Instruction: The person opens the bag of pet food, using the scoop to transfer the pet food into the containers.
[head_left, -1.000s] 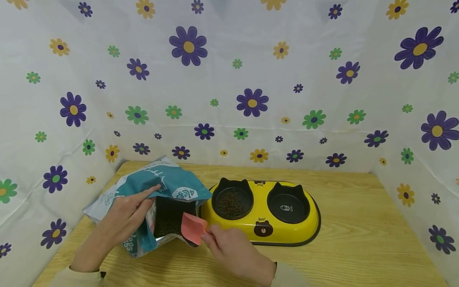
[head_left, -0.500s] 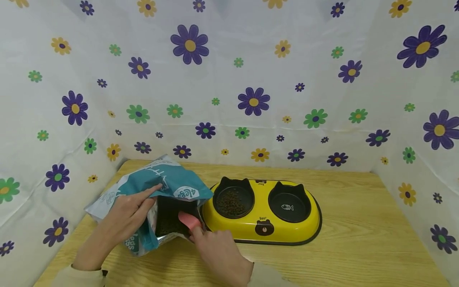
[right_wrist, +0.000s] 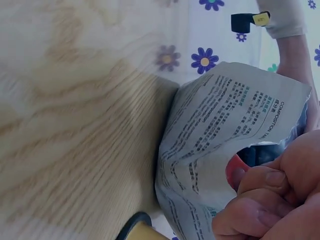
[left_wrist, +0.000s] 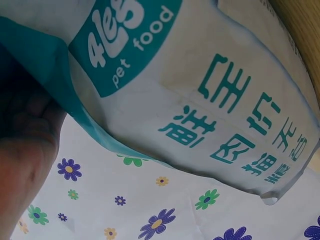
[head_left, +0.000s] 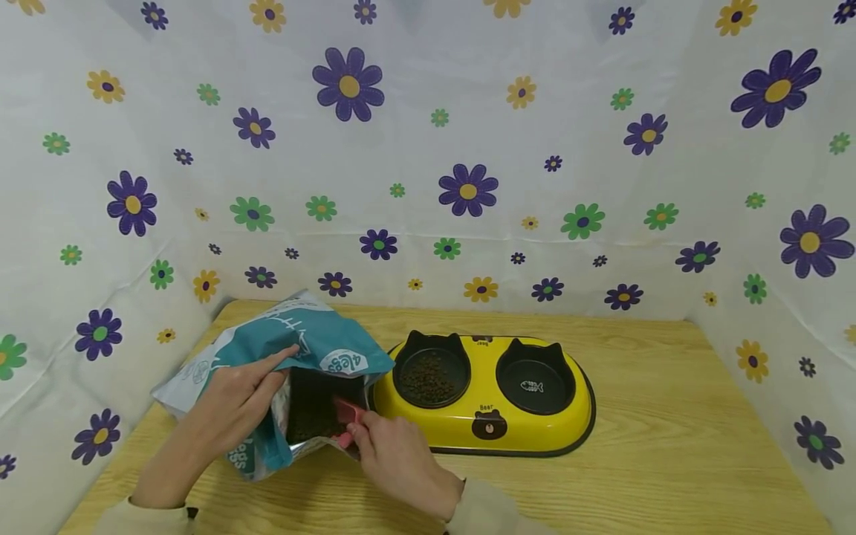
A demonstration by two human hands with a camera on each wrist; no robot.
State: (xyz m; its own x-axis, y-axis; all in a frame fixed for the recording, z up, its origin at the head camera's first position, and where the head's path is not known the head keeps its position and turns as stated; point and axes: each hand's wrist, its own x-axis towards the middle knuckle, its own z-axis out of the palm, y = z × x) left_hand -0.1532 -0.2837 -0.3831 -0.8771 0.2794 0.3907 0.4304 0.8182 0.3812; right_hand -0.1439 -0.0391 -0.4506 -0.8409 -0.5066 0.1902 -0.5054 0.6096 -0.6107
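A teal and white pet food bag (head_left: pixel 337 334) lies on its side, its mouth facing the front right with dark food inside. My left hand (head_left: pixel 234 401) holds the bag by its mouth; in the left wrist view the fingers (left_wrist: pixel 35 117) pass behind the teal edge, partly in shadow. A pink scoop (head_left: pixel 349 411) is in my right hand (head_left: pixel 404 461), pinched by its handle. Its blade reaches into the bag's mouth, slightly blurred. The right wrist view shows a red bit of the scoop (right_wrist: pixel 234 169) beside the printed bag side, mostly hidden by fingers.
Right of the bag stands a yellow double feeder (head_left: pixel 535 438) with a bear picture. Its left black bowl (head_left: pixel 455 357) contains brown kibble; the right bowl (head_left: pixel 535 401) shows a fishbone print. Flowered cloth (head_left: pixel 401 134) surrounds the wooden table (head_left: pixel 669 431) at the back and sides.
My right hand has moved left, carrying the scoop from the bag's edge into its mouth, and the blade has turned. The left hand and the bag have stayed in place.
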